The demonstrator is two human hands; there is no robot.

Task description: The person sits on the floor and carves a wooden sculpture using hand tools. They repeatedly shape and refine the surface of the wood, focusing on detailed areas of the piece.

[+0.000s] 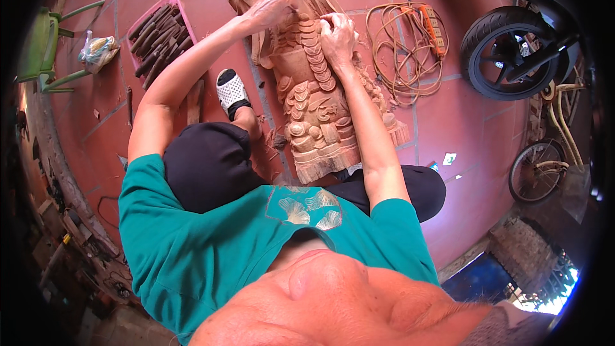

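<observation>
A carved wooden statue (309, 67) lies on the tiled floor ahead of me, its scalloped, layered base toward my body. My left hand (274, 9) is over its upper part, the fingers bent and drawn together. On the right side of the carving rests my right hand (338, 38), with its fingers curled in against a column of overlapping scales. Whatever either hand may pinch is too small or hidden to make out. More carved detail, like hands and draped cloth, shows at the far end of the statue.
Left of the statue, a pink basket (183, 4) holds several dark-handled tools. A green chair (42, 48) and a plastic bag (98, 51) stand farther left. To the right lie a coiled cable (389, 57) and an orange power strip (433, 31), near a motorbike wheel (471, 48).
</observation>
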